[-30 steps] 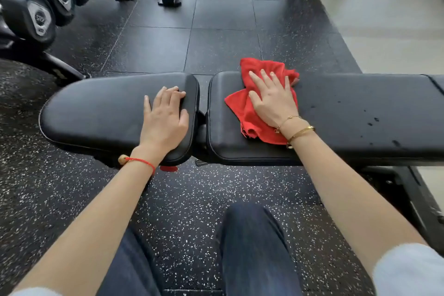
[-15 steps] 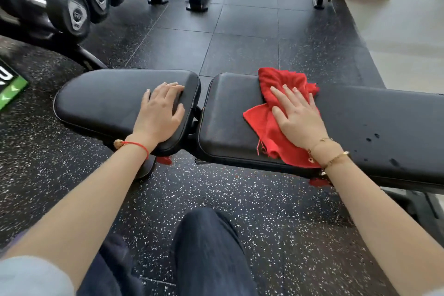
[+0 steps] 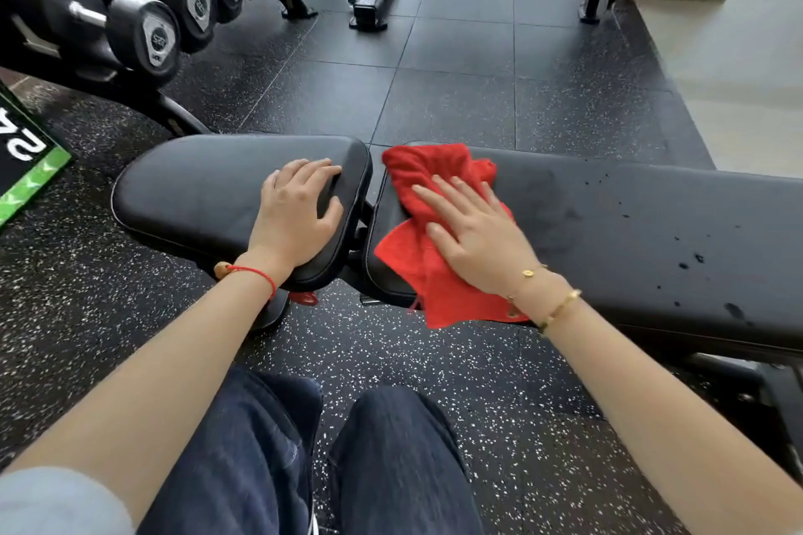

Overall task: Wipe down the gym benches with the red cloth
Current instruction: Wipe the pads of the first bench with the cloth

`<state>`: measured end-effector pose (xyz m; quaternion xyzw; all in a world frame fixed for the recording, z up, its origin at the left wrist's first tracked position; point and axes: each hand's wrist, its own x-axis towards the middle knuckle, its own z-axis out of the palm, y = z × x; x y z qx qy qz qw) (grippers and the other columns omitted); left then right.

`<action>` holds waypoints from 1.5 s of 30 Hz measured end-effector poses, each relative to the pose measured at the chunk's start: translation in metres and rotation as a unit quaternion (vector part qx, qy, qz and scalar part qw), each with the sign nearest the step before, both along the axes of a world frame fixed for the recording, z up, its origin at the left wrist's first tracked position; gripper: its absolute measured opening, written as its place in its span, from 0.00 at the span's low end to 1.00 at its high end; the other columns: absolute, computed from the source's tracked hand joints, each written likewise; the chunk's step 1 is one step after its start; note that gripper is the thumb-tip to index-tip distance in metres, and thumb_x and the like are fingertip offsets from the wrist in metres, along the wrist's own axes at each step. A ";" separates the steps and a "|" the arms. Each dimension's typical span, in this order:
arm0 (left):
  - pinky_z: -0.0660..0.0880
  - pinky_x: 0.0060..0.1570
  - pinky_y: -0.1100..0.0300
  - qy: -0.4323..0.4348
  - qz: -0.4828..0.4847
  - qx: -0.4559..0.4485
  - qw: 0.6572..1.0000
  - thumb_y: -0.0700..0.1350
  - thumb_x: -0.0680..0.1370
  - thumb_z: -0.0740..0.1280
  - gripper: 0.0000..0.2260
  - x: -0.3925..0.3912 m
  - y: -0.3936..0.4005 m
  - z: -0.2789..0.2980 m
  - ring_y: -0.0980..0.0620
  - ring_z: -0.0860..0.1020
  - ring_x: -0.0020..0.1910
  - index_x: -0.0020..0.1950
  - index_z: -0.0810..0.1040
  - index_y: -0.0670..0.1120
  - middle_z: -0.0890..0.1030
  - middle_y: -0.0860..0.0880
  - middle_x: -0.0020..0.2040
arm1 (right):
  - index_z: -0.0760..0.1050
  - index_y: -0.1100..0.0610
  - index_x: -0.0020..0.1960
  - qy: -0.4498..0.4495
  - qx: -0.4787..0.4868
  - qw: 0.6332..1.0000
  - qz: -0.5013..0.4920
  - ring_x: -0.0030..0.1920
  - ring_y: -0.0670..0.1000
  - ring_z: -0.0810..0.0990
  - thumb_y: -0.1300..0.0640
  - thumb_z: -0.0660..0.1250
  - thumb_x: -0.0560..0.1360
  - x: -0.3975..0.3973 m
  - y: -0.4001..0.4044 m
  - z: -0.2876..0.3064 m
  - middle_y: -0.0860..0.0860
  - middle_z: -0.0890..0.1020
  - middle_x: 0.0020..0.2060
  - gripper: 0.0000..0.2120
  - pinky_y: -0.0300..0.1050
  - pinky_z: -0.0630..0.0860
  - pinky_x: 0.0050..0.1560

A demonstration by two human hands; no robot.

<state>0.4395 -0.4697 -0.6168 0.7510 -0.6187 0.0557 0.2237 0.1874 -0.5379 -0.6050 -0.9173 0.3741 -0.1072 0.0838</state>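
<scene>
Crumpled red cloth (image 3: 419,239) now nearer padded bench (image 3: 608,230) seam.

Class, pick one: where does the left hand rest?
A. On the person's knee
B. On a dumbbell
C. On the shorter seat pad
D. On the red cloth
C: the left hand lies flat on the shorter seat pad, while the right hand presses the red cloth.

Red cloth (image 3: 417,256), black bench (image 3: 630,230)
</scene>
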 end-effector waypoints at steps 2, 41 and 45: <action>0.60 0.73 0.46 0.001 0.002 -0.001 1.000 0.47 0.77 0.65 0.18 0.000 0.000 -0.001 0.47 0.68 0.71 0.68 0.75 0.49 0.75 0.51 0.69 | 0.55 0.42 0.77 0.004 0.006 0.999 -0.044 0.78 0.50 0.54 0.47 0.54 0.81 -0.021 -0.014 0.000 0.47 0.58 0.78 0.25 0.52 0.44 0.78; 0.62 0.72 0.46 0.009 -0.002 0.001 1.000 0.47 0.78 0.65 0.19 0.000 0.002 0.000 0.47 0.69 0.71 0.69 0.75 0.48 0.75 0.50 0.70 | 0.55 0.45 0.78 0.016 -0.004 0.992 -0.125 0.78 0.53 0.55 0.50 0.53 0.82 -0.054 -0.004 0.002 0.49 0.59 0.78 0.25 0.54 0.45 0.78; 0.63 0.72 0.45 -0.006 0.002 0.000 1.000 0.46 0.78 0.65 0.18 -0.002 0.003 0.002 0.46 0.71 0.70 0.67 0.76 0.46 0.76 0.48 0.68 | 0.53 0.48 0.79 0.038 0.010 0.974 -0.223 0.78 0.55 0.53 0.50 0.51 0.82 -0.043 -0.049 0.006 0.54 0.56 0.78 0.25 0.57 0.41 0.77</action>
